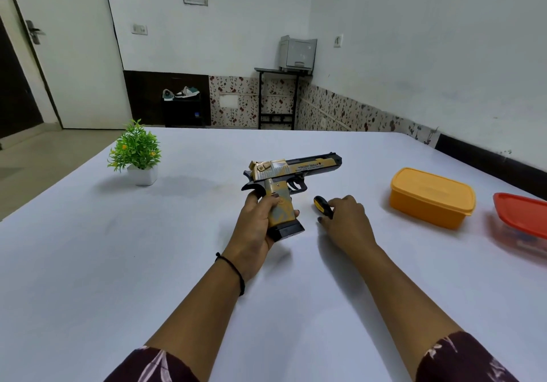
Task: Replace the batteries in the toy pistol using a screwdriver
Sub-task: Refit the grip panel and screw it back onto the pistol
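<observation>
Big white table (118,263), an orange tub (432,201) and a red-lidded box (521,215) off to the right. Toy pistol (293,171) is mid-table, left hand (260,224) wrapped tight round its grip. Its long axis runs roughly left-right, muzzle pointing right and a bit away, butt down toward the person. Right hand (346,218) has its fingers curled on the screwdriver (321,204) lying just beside it. Looks like early days to me: nothing opened, no batteries in sight.
</observation>
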